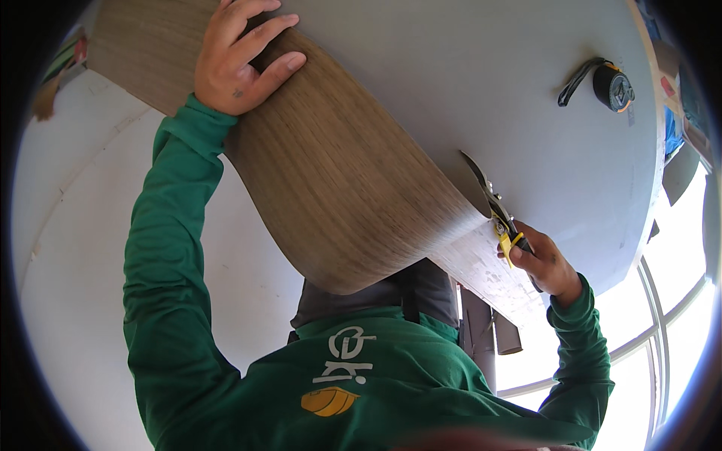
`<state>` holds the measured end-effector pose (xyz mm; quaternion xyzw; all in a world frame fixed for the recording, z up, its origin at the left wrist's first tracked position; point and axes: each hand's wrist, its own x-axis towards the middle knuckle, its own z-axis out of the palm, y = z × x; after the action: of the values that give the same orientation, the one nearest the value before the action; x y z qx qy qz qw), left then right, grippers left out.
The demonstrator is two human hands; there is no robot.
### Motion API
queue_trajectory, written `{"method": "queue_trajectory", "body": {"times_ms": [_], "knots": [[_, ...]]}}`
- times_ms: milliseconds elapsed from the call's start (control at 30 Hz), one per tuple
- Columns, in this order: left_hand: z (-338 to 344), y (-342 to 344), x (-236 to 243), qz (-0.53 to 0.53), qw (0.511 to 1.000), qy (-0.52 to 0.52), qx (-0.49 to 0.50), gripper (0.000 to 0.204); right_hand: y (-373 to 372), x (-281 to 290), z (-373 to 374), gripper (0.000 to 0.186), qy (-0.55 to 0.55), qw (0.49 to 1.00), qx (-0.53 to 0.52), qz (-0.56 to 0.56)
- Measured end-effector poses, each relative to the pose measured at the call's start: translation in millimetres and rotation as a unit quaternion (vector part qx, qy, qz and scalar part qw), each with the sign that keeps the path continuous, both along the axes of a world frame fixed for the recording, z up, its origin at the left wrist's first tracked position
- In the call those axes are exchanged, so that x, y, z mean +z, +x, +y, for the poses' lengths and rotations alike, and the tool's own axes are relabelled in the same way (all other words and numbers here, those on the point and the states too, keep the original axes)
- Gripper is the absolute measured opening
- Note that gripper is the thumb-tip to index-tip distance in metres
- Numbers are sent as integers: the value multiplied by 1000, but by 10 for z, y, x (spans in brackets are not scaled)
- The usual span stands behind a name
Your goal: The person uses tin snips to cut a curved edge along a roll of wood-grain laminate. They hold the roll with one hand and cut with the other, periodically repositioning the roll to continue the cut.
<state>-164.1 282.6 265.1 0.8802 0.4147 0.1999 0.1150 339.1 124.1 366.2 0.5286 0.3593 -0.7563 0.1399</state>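
At eleven o'clock, the left hand spreads over the wood-grain laminate strip, which curls through the centre; near three, the right hand grips yellow-and-black snips. The strip seems light, springy, crease-prone, best held by both long edges.

white glare from the window at lower right; picture rim bent, black; reddish shape below blurred.
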Motion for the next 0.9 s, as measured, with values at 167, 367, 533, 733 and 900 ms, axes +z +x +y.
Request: {"method": "queue_trajectory", "body": {"times_ms": [167,367,533,733,900], "knots": [[5,-9,-20,27,1000,1,2,46,34,-88,-95,76,-17,998,-52,41],[8,6,-25,-1,1000,10,-4,43,14,-28,-81,73,3,999,-45,12],[5,42,-21,7,1000,9,-7,43,-80,134,-9,73,29,999,-16,-39],[-3,30,-13,2,1000,10,-4,43,-133,179,64,79,58,997,23,-49],[-17,31,4,4,1000,12,-5,44,-130,215,68,77,56,996,21,-60]]}}
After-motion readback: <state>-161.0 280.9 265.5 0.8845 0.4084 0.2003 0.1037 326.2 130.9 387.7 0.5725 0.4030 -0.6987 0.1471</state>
